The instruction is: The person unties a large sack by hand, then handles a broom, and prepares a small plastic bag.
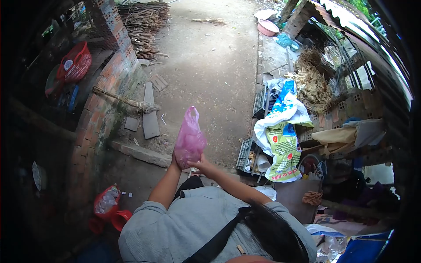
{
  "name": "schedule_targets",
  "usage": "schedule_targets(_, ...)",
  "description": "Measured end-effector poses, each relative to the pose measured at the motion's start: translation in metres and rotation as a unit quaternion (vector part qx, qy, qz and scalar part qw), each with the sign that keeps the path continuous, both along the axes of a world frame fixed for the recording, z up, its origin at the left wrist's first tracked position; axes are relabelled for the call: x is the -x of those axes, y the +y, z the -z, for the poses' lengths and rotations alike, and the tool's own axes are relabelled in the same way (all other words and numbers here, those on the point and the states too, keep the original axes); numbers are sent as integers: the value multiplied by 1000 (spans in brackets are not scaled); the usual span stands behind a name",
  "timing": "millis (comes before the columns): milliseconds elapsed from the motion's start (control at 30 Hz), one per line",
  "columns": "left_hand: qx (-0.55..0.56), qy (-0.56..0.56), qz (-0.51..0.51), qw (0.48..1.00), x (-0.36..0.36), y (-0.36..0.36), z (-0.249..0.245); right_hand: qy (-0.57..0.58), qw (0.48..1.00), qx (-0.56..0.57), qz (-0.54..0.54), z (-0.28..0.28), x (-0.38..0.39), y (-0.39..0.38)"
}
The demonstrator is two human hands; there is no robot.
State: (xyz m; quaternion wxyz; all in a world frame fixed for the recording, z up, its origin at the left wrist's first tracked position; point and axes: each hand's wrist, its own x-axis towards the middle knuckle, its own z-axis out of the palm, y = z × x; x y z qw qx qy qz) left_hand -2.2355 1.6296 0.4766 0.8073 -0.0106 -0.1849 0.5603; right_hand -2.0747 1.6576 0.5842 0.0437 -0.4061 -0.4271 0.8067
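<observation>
A pink plastic bag (191,136), thin and partly see-through, is held up in front of my body. Its handle loop stands upright at the top. My left hand (177,163) grips the bag's lower left side, with the fingers mostly behind the plastic. Around the lower right side my right hand (199,164) is closed, its thumb and fingers against the bag. What the bag contains cannot be made out.
A firewood pile (142,26) stands at the back left, near a brick wall (90,118) with a straw broom (127,101). Printed sacks (284,142) cover crates (246,154) on the right. A red container (106,202) sits low left. A concrete path (210,65) runs ahead.
</observation>
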Motion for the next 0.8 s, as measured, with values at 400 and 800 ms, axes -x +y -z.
schedule_targets(400,391,342,-103,848,-16,15,130,-156,975,146,63,102,31,13)
schedule_targets(800,366,470,-314,739,33,351,-113,-22,939,-257,229,-54,98,312)
